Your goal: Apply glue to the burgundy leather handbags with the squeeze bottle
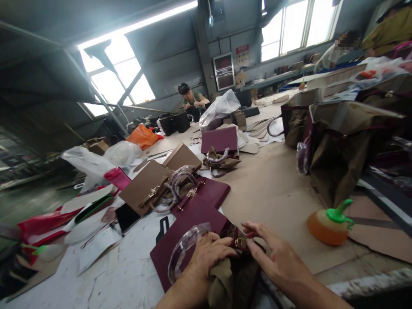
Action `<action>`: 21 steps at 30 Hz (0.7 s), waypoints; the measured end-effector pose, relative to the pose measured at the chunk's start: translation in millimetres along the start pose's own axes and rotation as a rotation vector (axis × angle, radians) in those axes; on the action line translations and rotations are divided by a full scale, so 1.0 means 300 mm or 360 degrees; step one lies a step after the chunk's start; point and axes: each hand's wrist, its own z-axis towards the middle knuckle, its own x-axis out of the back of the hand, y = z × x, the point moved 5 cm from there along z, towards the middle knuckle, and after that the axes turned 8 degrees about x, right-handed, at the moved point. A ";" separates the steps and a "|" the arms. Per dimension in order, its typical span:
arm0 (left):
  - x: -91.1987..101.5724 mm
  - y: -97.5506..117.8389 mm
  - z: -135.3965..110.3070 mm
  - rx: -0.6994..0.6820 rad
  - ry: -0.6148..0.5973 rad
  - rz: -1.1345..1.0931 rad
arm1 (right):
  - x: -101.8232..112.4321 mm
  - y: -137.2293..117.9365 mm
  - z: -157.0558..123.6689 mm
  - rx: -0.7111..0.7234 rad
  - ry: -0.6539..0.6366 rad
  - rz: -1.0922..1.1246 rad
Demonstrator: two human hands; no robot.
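Note:
A dark maroon handbag [189, 219] lies on its side at the table's near edge, with a plastic-wrapped handle [175, 257] and an olive lining [220, 283] pushed outward. My left hand [209, 257] presses over the bag beside the handle, its fingers curled onto the lining and rim. From the right, my right hand [277, 253] grips the bag's edge near a gold clasp [240, 242], thumb and fingers on either side. The fingertips of both hands are partly hidden by the bag.
Brown bags [146, 184] and another maroon bag [215, 191] lie just beyond. A squeeze bottle of orange liquid [328, 227] stands at right, near large open bags [341, 150]. A black phone [127, 216] lies at left. A co-worker [193, 101] sits across the table.

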 end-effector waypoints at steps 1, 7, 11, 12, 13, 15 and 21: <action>-0.002 -0.010 0.005 0.0040 -0.0006 0.0017 | -0.013 0.006 0.013 -0.0097 -0.0073 0.0123; 0.041 0.042 -0.025 0.0025 -0.0182 0.0147 | -0.050 0.014 0.059 -0.0389 -0.0239 0.0697; 0.075 0.106 -0.061 -0.0142 -0.0175 0.0113 | -0.048 0.031 0.048 -0.0510 -0.0163 0.0767; 0.076 0.122 -0.069 -0.0150 -0.0191 0.0108 | -0.050 0.037 0.043 -0.0551 -0.0150 0.0797; 0.075 0.139 -0.077 -0.0161 -0.0207 0.0099 | -0.054 0.044 0.039 -0.0590 -0.0138 0.0832; 0.073 0.170 -0.092 -0.0151 -0.0190 0.0058 | -0.062 0.052 0.035 -0.0645 -0.0128 0.0906; 0.066 0.199 -0.105 0.0029 -0.0118 -0.0218 | -0.071 0.062 0.040 -0.0723 -0.0077 0.0927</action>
